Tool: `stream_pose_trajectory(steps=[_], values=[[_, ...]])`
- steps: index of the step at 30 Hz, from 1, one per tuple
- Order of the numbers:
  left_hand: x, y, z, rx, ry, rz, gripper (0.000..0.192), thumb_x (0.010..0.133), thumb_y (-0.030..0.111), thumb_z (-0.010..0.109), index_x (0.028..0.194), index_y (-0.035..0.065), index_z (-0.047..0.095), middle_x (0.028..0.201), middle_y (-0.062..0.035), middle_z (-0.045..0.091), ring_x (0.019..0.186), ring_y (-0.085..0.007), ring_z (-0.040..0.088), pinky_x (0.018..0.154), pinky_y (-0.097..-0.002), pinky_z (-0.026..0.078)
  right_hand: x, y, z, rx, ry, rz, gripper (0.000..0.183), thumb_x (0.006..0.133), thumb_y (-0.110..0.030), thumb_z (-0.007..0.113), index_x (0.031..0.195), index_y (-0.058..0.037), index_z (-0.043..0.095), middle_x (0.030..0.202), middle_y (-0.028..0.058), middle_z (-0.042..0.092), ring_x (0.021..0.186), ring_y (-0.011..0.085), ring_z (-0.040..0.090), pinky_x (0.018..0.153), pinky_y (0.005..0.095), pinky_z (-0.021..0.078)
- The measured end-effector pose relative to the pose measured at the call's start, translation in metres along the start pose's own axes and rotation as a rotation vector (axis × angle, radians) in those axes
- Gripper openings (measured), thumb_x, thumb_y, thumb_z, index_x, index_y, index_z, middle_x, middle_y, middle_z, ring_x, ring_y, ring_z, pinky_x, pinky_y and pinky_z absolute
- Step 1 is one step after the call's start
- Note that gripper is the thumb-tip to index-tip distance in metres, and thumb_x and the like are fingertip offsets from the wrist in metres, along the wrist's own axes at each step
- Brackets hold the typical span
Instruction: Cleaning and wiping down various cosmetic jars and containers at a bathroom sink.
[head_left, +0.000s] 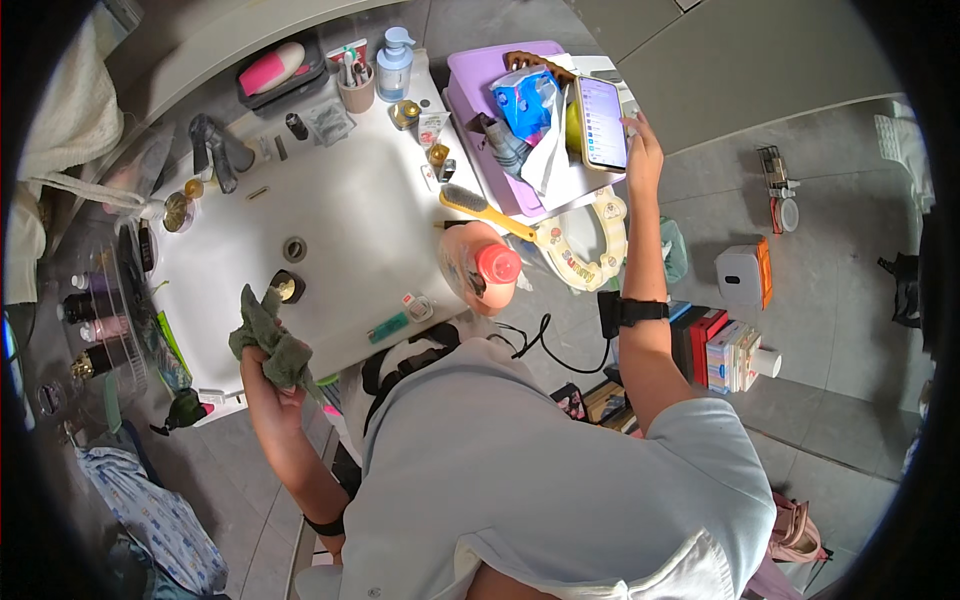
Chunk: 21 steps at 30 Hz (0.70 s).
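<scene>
My left hand (276, 375) grips a crumpled green cloth (281, 352) over the near left side of a white washbasin (360, 225). Beside the cloth, a dark round jar with a gold top (286, 286) stands in the basin. On the right, my right hand (641, 150) is at the edge of a lit smartphone (602, 124), its fingers partly behind it; whether it grips the phone I cannot tell. The phone is over the right side of a lilac plastic bin (495, 180) that holds a blue packet (529, 101). A yellow-handled brush (487, 212) lies across the basin's right rim.
A grey faucet (221, 154), a blue pump bottle (395, 67) and a toothbrush cup (356, 90) stand at the back. A pink-capped bottle (495, 266) is at the near right rim, beside a cream toilet seat cover (577, 266). A clear organizer (124, 337) holds bottles at left.
</scene>
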<state>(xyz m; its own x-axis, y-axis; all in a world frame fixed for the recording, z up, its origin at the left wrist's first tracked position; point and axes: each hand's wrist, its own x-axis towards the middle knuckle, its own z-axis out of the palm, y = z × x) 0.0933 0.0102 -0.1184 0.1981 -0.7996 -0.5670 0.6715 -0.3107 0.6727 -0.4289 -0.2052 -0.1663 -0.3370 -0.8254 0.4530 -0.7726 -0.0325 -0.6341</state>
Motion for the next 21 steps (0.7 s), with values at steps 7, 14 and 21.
stream_pose_trajectory(steps=[7,14,21], values=[[-0.003,0.003,-0.008,-0.039,-0.006,-0.014,0.033,0.083,0.020,0.043,0.108,0.0013,0.053,0.085,-0.0046,0.057,0.070,-0.0169,0.059,0.058,-0.0262,0.047,0.004,-0.034,0.008,-0.289,-0.094,0.151,0.056,0.077,-0.037,0.055,0.108,0.0102,0.054,0.118,0.0291,0.049,0.118,0.0400,0.041,0.099,0.0396,0.0335],[-0.013,0.003,-0.006,-0.033,-0.032,-0.003,0.034,0.083,0.022,0.043,0.109,0.0023,0.053,0.088,-0.0038,0.057,0.070,-0.0159,0.059,0.060,-0.0246,0.048,0.001,-0.046,0.015,-0.427,-0.156,0.272,0.091,0.056,-0.060,0.071,0.105,0.0142,0.052,0.121,0.0306,0.045,0.106,0.0398,0.052,0.087,0.0444,0.0444],[-0.010,0.000,-0.010,-0.046,0.005,-0.013,0.032,0.080,0.017,0.042,0.107,0.0023,0.052,0.089,-0.0045,0.056,0.074,-0.0185,0.058,0.068,-0.0307,0.050,0.004,-0.044,0.019,-0.496,-0.155,0.326,0.093,0.055,-0.057,0.075,0.116,0.0084,0.047,0.127,0.0292,0.039,0.111,0.0390,0.048,0.089,0.0454,0.0436]])
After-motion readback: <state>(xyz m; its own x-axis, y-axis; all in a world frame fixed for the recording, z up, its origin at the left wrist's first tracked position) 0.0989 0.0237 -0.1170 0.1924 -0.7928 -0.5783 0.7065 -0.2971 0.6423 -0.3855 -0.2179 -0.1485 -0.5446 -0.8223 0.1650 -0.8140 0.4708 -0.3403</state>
